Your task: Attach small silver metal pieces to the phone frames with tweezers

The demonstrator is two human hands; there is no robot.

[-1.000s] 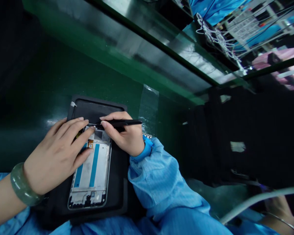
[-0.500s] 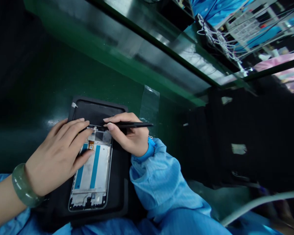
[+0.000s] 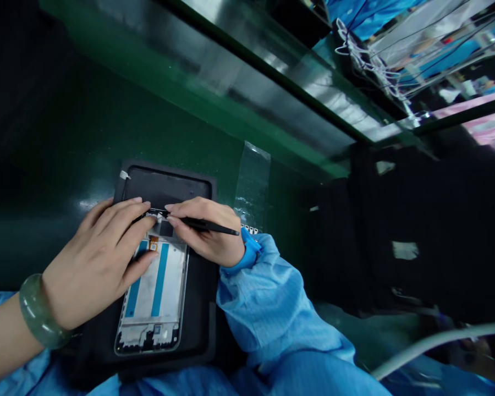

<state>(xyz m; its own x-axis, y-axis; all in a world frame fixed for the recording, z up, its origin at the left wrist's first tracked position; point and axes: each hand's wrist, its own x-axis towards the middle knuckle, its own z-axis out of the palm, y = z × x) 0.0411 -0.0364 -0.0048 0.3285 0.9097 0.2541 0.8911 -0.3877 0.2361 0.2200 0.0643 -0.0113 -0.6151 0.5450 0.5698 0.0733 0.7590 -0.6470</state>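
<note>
Locating the unit: a smartphone display frame (image 3: 154, 291) lies rear side up on a black rubber mat (image 3: 200, 291), its white rear panel marked with two blue stripes, an orange flex connector (image 3: 153, 243) near the upper end. The left hand (image 3: 94, 258) spreads over that end, fingertips (image 3: 150, 219) resting on the frame without clamping it. The right hand (image 3: 206, 236) pinches slim black tweezers (image 3: 210, 224) between thumb and fingers, tips at the frame's top edge; whether the tips hold anything cannot be told. The mat's dark recess extends beyond that edge. A strip of clear tape (image 3: 252, 181) lies on the green bench (image 3: 107, 110) just past the mat's rim, beside the right hand's blue sleeve (image 3: 256, 297).
</note>
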